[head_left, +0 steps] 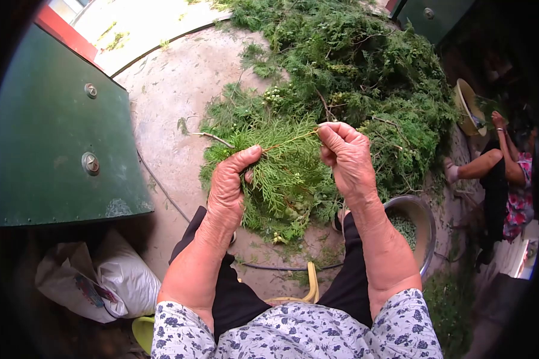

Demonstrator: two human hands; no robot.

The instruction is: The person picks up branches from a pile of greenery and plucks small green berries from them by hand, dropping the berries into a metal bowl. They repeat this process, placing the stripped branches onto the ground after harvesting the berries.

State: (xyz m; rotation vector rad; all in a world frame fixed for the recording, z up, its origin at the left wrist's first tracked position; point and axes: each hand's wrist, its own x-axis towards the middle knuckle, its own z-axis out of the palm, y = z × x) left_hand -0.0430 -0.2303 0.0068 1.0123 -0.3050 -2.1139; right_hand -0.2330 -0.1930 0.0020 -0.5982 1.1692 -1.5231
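Observation:
A green conifer sprig (288,179) with flat, feathery leaves is stretched between my two hands. My left hand (230,179) is closed on its left part, thumb on top of a thin brownish stem. My right hand (350,157) pinches a thin yellowish end of it between thumb and fingertips. Behind and below my hands lies a large heap of cut conifer branches (371,78), some bearing pale green cones. Beside my right forearm stands a metal basin (428,230) holding many small green pieces, partly hidden by the arm.
Left of me is an open green metal door (60,137); white sacks (129,275) lie below it. A dark cable (167,200) crosses the concrete floor (173,90). At right, another person (515,173) sits near a tilted yellowish basin (466,107), one hand raised beside greenery.

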